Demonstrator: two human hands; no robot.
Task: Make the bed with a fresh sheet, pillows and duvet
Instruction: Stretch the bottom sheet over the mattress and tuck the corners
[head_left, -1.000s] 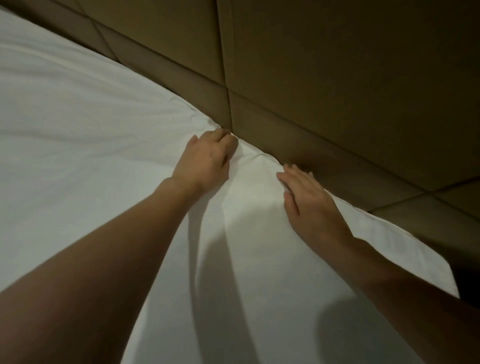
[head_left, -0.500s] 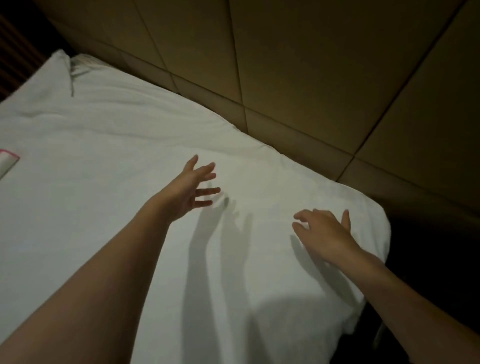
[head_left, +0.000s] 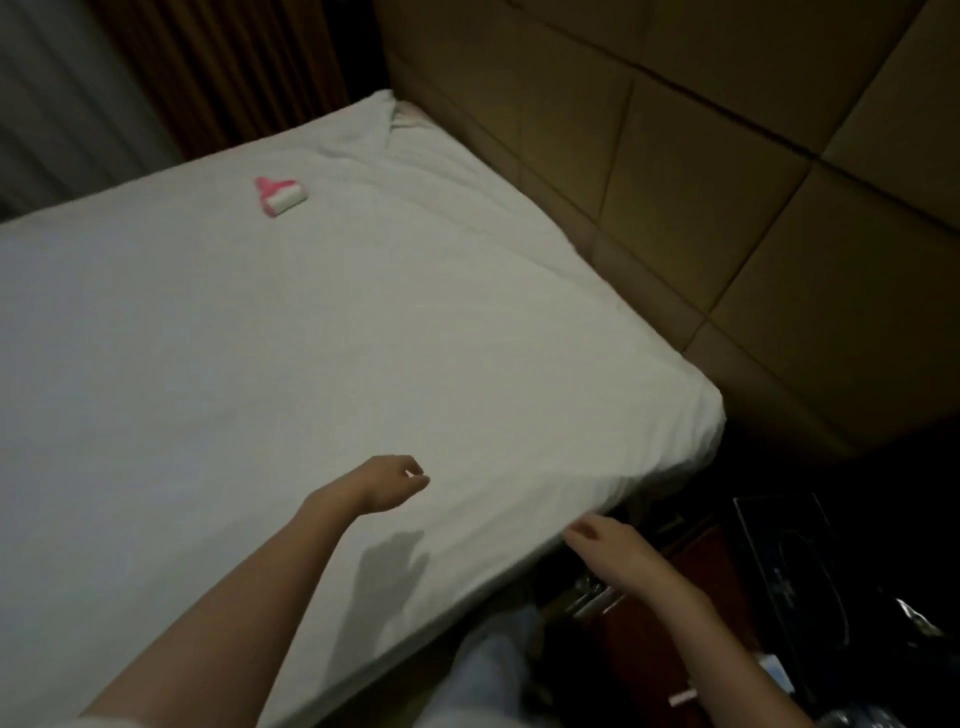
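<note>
A white sheet (head_left: 322, 353) covers the mattress, smooth across the top and gathered in small folds over the near right corner (head_left: 696, 447). The far corner by the headboard shows a loose fold (head_left: 387, 130). My left hand (head_left: 389, 483) hovers above the sheet near the bed's side edge, fingers loosely curled, holding nothing. My right hand (head_left: 608, 545) hangs just off the mattress edge below the near corner, fingers apart and empty. No pillows or duvet are in view.
A pink and white lint roller (head_left: 280, 195) lies on the sheet at the far left. A padded brown headboard (head_left: 727, 208) runs along the right. A dark wooden nightstand (head_left: 675, 623) with a black box (head_left: 789, 561) stands beside the bed. Curtains (head_left: 156, 78) hang behind.
Both hands have lifted off the sheet at the headboard edge and drawn back toward me. The view has pulled away, so the whole head end and the lint roller now show.
</note>
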